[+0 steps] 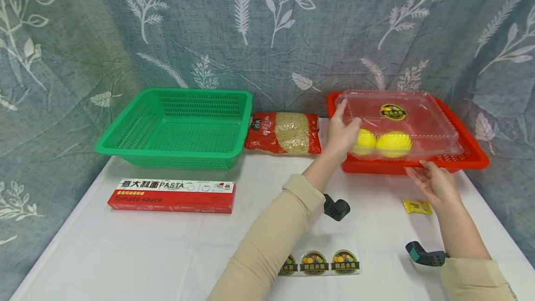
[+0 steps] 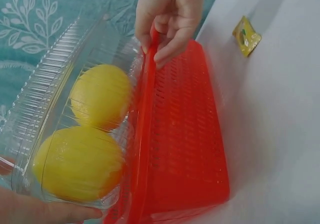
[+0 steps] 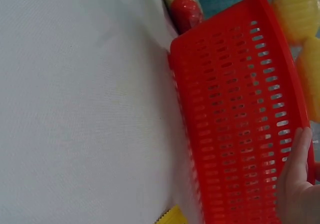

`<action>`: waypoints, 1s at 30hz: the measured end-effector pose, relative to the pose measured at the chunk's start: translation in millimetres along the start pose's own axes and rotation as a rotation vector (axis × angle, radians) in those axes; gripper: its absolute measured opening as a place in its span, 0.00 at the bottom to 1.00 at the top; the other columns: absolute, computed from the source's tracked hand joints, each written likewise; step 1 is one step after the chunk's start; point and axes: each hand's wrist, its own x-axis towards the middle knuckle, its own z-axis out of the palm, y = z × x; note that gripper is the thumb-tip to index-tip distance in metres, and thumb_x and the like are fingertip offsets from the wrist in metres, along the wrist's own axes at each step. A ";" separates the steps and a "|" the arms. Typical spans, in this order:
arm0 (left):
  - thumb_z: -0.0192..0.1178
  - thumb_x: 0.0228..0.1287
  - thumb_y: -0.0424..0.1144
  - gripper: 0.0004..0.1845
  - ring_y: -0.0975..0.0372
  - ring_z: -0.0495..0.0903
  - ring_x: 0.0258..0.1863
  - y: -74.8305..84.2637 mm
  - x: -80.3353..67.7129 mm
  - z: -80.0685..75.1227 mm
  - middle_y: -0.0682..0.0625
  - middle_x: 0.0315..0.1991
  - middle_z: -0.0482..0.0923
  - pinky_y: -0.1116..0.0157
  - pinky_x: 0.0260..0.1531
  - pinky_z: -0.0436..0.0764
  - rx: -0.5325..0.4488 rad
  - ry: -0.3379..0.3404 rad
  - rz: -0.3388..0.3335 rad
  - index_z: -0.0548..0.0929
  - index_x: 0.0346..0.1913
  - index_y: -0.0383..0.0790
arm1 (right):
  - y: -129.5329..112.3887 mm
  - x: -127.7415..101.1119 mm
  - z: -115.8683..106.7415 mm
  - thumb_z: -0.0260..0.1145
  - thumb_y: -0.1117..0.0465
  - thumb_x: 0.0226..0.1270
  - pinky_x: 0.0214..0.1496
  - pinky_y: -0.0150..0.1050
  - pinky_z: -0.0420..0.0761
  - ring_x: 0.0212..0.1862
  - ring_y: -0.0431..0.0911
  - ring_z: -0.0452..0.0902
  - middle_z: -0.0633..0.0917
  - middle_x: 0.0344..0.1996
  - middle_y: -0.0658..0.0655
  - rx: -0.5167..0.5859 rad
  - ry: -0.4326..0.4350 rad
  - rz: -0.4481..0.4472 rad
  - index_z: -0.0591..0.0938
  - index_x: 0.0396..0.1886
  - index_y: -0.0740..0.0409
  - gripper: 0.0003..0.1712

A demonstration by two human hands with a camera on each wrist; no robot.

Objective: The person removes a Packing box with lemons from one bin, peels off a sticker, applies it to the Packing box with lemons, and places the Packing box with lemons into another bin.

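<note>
A clear plastic fruit box [image 1: 430, 124] with a round fruit label [image 1: 393, 111] on its lid sits tilted in the red basket [image 1: 476, 154]. Two yellow lemons [image 2: 82, 164] show through its side. My left hand [image 1: 340, 136] grips the left end of the box, one finger along its lower edge in the left wrist view. At the basket's front rim, my right hand [image 1: 436, 182] pinches the edge between thumb and fingers. In the right wrist view that hand [image 3: 296, 184] is partly cut off by the frame.
Left of the red basket lies a bag of grain [image 1: 288, 133], then a green basket [image 1: 175, 152]. A pasta box [image 1: 171, 196] lies in front of that. Nearer me is a label sheet [image 1: 317, 264]; a small yellow packet [image 1: 417, 206] lies by my right hand.
</note>
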 end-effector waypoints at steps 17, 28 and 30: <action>0.55 0.61 0.34 0.32 0.61 0.55 0.67 -5.7 11.7 20.0 0.55 0.69 0.54 0.64 0.59 0.65 0.052 0.056 0.017 0.61 0.68 0.51 | -6.5 0.1 1.2 0.63 0.62 0.61 0.46 0.40 0.79 0.39 0.47 0.82 0.78 0.37 0.52 0.017 0.037 0.024 0.62 0.55 0.45 0.26; 0.55 0.61 0.34 0.32 0.60 0.54 0.67 -27.0 18.7 25.2 0.54 0.70 0.51 0.63 0.60 0.64 0.073 0.055 -0.007 0.60 0.69 0.48 | -6.7 47.6 -38.7 0.70 0.58 0.53 0.49 0.41 0.77 0.48 0.46 0.78 0.75 0.48 0.47 -0.042 0.077 -0.012 0.69 0.52 0.43 0.28; 0.55 0.62 0.34 0.32 0.60 0.53 0.67 -30.3 18.8 24.6 0.54 0.70 0.50 0.63 0.60 0.64 0.066 0.041 -0.006 0.58 0.69 0.48 | -7.0 55.4 -47.1 0.71 0.58 0.51 0.50 0.41 0.76 0.49 0.46 0.77 0.74 0.49 0.47 -0.052 0.065 -0.022 0.69 0.53 0.43 0.30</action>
